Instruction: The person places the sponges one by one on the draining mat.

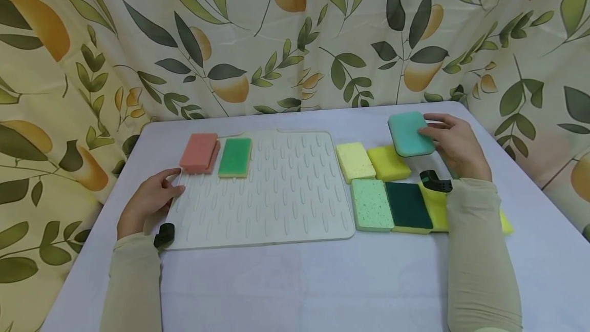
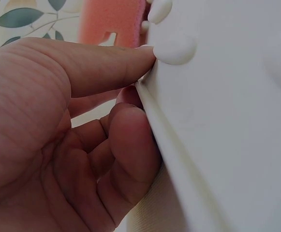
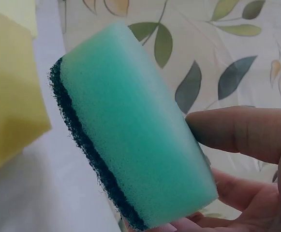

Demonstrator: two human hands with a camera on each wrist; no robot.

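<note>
My left hand (image 1: 145, 201) pinches the left edge of a white ridged mat (image 1: 281, 204), with the thumb on top and the fingers below, as the left wrist view shows. A teal sponge (image 1: 410, 135) is up in my right hand (image 1: 461, 142), between thumb and fingers. Its dark scouring layer (image 3: 92, 154) faces down and left in the right wrist view. On the mat's upper left lie a pink sponge (image 1: 198, 152), which appears stacked on another pink one, and a green-topped sponge (image 1: 234, 158) to its right.
Right of the mat sit a pale yellow sponge (image 1: 356, 162), a yellow sponge (image 1: 389, 163), a speckled mint sponge (image 1: 371, 205) and a dark green one (image 1: 409, 205). More yellow (image 1: 435, 206) is partly hidden by my right forearm. A leaf-patterned curtain (image 1: 276, 40) hangs behind the white table (image 1: 276, 291).
</note>
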